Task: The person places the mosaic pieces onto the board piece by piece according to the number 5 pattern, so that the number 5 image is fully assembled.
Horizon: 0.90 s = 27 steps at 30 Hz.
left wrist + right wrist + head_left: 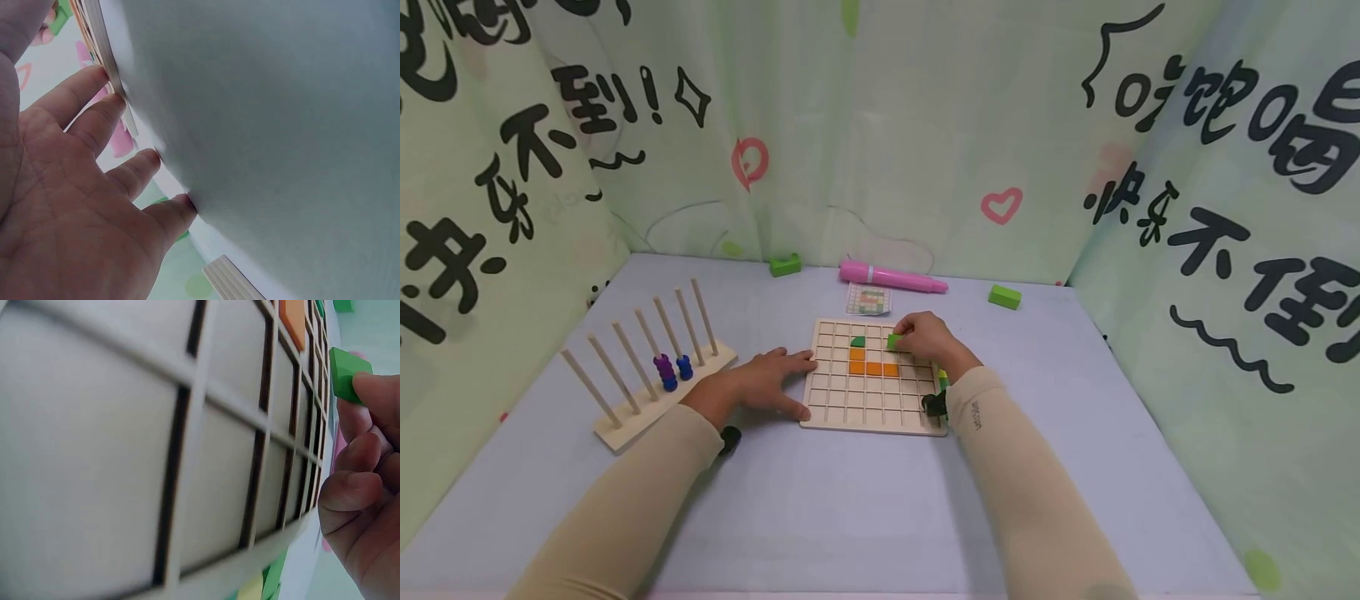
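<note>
A wooden grid board (842, 404) lies on the table, with orange tiles (874, 368) in an L and a dark green piece (857, 342) above them. My right hand (928, 337) pinches a bright green square tile (345, 374) between thumb and finger over the board's upper right part; its other fingers curl in. My left hand (767, 382) spreads its fingers against the board's left edge. In the left wrist view, two fingertips touch the board's side (103, 44) and the other fingers (134, 175) rest on the table.
Left stands a wooden peg rack (655, 408) with purple and blue beads (666, 372). Behind the board lie a pattern card (868, 300), a pink marker (895, 277) and two green blocks (786, 265). Green and yellow pieces (253, 587) sit beside the board's right edge.
</note>
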Each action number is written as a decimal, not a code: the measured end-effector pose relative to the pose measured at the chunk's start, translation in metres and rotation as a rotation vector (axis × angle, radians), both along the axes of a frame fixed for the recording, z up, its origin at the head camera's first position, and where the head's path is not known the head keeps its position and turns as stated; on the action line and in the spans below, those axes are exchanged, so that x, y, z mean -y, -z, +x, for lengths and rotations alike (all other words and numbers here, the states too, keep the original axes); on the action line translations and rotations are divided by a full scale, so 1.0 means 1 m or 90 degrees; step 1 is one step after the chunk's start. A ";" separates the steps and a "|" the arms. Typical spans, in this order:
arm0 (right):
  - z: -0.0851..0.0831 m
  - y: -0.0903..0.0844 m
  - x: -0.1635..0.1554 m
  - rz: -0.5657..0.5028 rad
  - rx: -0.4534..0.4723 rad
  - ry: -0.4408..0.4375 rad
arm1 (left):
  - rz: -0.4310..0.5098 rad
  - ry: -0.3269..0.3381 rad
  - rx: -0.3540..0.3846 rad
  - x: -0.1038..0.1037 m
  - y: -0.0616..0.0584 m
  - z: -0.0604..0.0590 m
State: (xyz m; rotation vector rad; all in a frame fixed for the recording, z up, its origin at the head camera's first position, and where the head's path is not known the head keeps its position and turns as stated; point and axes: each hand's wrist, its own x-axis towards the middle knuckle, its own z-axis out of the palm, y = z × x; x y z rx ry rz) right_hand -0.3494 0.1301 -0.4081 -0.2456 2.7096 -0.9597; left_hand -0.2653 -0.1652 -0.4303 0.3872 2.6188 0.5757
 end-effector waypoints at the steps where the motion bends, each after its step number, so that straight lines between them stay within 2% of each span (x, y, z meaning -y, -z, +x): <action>1: 0.000 0.000 0.004 0.000 -0.004 -0.006 | -0.001 0.000 0.000 0.000 0.000 0.000; 11: -0.004 0.000 0.030 0.030 -0.012 -0.030 | 0.000 0.014 -0.004 0.001 -0.001 0.000; 23: -0.006 0.008 0.038 0.051 -0.023 0.001 | 0.002 0.013 -0.007 0.001 -0.001 0.000; 27: -0.007 0.008 0.040 0.080 -0.034 -0.002 | -0.001 0.012 -0.008 0.001 0.000 0.000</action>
